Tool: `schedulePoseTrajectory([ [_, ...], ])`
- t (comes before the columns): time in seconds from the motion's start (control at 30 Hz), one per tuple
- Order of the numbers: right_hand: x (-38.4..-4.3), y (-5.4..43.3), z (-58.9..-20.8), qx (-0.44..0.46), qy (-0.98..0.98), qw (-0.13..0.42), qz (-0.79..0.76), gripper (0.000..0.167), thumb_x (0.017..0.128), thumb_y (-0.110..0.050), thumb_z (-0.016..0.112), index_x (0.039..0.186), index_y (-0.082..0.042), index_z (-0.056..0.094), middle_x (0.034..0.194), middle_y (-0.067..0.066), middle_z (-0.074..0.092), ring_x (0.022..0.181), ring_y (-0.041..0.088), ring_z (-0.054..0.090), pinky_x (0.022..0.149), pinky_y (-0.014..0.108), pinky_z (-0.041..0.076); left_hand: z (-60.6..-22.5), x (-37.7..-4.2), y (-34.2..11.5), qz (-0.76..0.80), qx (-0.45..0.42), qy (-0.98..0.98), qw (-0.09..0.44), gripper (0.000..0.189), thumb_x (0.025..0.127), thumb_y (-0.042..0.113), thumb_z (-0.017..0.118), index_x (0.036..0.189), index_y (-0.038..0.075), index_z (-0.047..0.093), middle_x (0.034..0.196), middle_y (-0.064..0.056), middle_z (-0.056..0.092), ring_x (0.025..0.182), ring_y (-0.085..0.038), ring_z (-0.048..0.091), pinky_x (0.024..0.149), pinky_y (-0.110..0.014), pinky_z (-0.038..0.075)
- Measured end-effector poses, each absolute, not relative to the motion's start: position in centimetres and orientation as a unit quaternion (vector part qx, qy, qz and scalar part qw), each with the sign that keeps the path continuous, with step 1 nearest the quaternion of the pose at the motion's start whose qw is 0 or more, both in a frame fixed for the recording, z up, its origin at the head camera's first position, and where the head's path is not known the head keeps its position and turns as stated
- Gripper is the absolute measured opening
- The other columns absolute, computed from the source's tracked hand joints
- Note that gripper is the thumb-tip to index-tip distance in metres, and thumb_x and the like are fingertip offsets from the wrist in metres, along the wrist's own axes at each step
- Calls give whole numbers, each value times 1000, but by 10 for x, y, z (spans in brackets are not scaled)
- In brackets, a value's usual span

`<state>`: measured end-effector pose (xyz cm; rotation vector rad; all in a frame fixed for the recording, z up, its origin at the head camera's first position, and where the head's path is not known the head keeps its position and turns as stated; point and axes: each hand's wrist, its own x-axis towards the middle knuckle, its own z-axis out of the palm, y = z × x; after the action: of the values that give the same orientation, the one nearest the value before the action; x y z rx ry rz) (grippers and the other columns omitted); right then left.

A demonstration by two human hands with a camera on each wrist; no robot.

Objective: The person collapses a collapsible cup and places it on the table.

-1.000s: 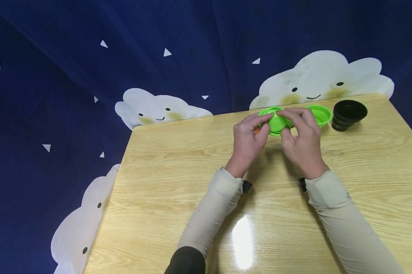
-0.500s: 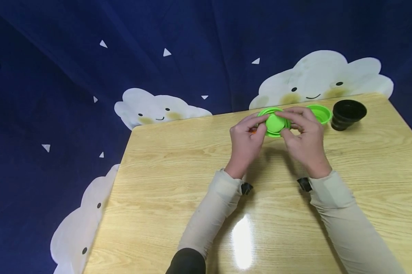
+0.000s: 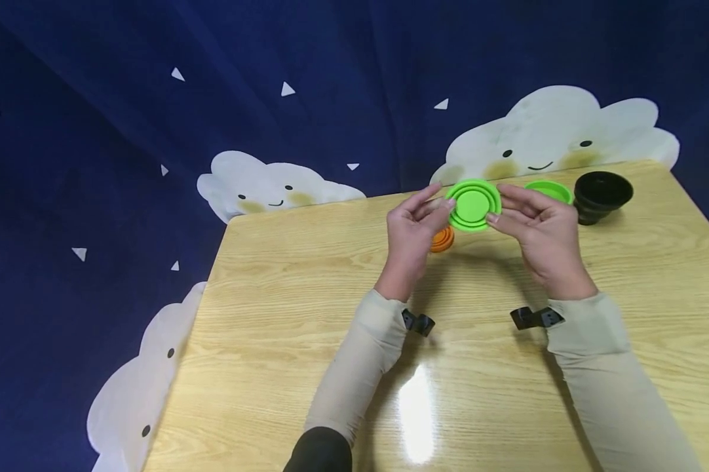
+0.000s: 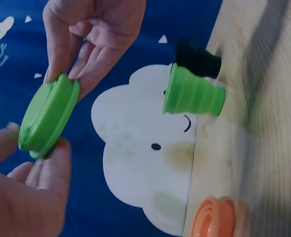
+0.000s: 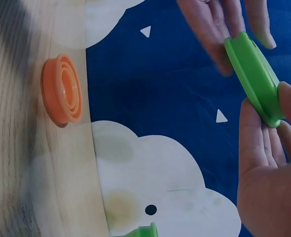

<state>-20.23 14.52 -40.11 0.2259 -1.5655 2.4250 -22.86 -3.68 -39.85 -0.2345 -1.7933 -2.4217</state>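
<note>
A green collapsible cup [image 3: 472,205], folded flat into a ringed disc, is held up over the far part of the table. My right hand [image 3: 549,242] pinches its right edge, thumb in front and fingers behind. At the opposite edge is my left hand [image 3: 410,233], its fingers touching the rim. The right wrist view has the left thumb [image 5: 267,38] standing off the folded cup [image 5: 256,81]. Below and left of it lies a flattened orange collapsible cup [image 3: 443,240]. Another green cup [image 4: 195,94], extended and upright, is partly hidden behind my right hand in the head view.
A black extended cup [image 3: 602,190] stands right of the upright green one, near the table's back edge. Behind the wooden table [image 3: 284,314] hangs a dark blue curtain [image 3: 307,52] with white clouds. Small black wrist cameras [image 3: 418,322] sit at both cuffs.
The folded cup has turned so its rings face the head camera. My hands have spread apart to its two edges, and the right has shifted right. More of the orange cup now shows.
</note>
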Motion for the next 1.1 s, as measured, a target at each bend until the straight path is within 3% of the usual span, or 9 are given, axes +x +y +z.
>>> schedulePoseTrajectory([
  [0.07, -203, 144, -400, 85, -542, 137, 825, 48, 79, 23, 72, 125, 15, 62, 105, 13, 74, 92, 20, 72, 79, 27, 57, -398, -231, -40, -803, -46, -593, 27, 24, 96, 13, 71, 117, 0, 73, 93, -13, 74, 74, -14, 72, 72, -32, 62],
  [0.17, -204, 143, -399, 89, -552, 150, 816, 48, 78, 24, 71, 124, 16, 61, 106, 13, 74, 92, 20, 72, 79, 28, 57, -398, -234, -43, -800, -5, -600, -23, 31, 98, 31, 68, 102, 2, 76, 79, -12, 71, 63, -16, 69, 63, -30, 61],
  [0.27, -204, 142, -399, 89, -570, 158, 801, 46, 79, 23, 72, 123, 15, 63, 107, 12, 74, 91, 19, 72, 79, 26, 57, -398, -234, -45, -793, 12, -607, -53, 36, 97, 37, 69, 92, 2, 75, 69, -13, 67, 55, -16, 67, 55, -28, 60],
  [0.57, -206, 143, -399, 95, -673, 191, 708, 43, 84, 16, 71, 126, 7, 66, 116, 8, 70, 101, 13, 69, 86, 20, 55, -395, -234, -45, -787, -4, -613, -68, 32, 94, 29, 74, 90, -2, 77, 72, -16, 70, 59, -19, 70, 57, -32, 61],
  [0.77, -210, 143, -401, 119, -743, 193, 630, 47, 88, 10, 71, 134, 1, 63, 128, 12, 63, 110, 13, 63, 96, 24, 51, -396, -234, -44, -790, -13, -610, -57, 27, 92, 22, 77, 94, -5, 77, 77, -20, 72, 64, -21, 71, 61, -33, 62],
  [0.97, -210, 147, -400, 117, -763, 179, 610, 48, 86, 1, 78, 132, -3, 65, 126, 9, 62, 106, 14, 62, 96, 23, 51, -397, -234, -44, -778, -21, -627, -23, 21, 89, 17, 80, 96, -3, 79, 83, -16, 74, 71, -28, 72, 71, -40, 62],
  [1.1, -210, 150, -399, 106, -771, 165, 606, 50, 85, -3, 81, 132, -3, 66, 126, 9, 65, 106, 13, 63, 94, 22, 52, -398, -234, -44, -772, -34, -634, -13, 21, 86, 10, 82, 100, -4, 78, 89, -12, 75, 77, -27, 72, 75, -39, 62],
])
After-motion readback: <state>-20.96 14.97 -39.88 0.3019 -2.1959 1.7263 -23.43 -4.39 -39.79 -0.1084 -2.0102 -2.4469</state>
